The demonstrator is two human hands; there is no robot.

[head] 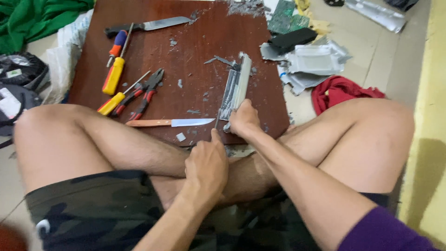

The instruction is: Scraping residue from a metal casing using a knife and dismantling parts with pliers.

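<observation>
On a dark brown wooden board (186, 60) laid on the floor as a bench, between crossed bare legs: a long grey metal casing part (235, 86), stood on edge, long axis running away from the body and tilted slightly right. Near end pinned by the right hand (244, 122), fingers closed around it, knuckles up. Just beside and a little nearer the body, the left hand (206, 165), fisted on a thin metal tool (217, 122) whose tip meets the casing's near left edge; what kind of tool, too small to tell. Both hands at the same near end, right one nearer the piece, far end free and pointing toward the board's top edge. Well apart to the left: a wooden-handled knife (169, 122), red-handled pliers (144, 95), two yellow-handled screwdrivers (114, 74), a larger black-handled knife (148, 25). Grey chips scattered over the board; torn silver sheet metal (313, 60) and a red cloth (341, 90) on the floor at right.
</observation>
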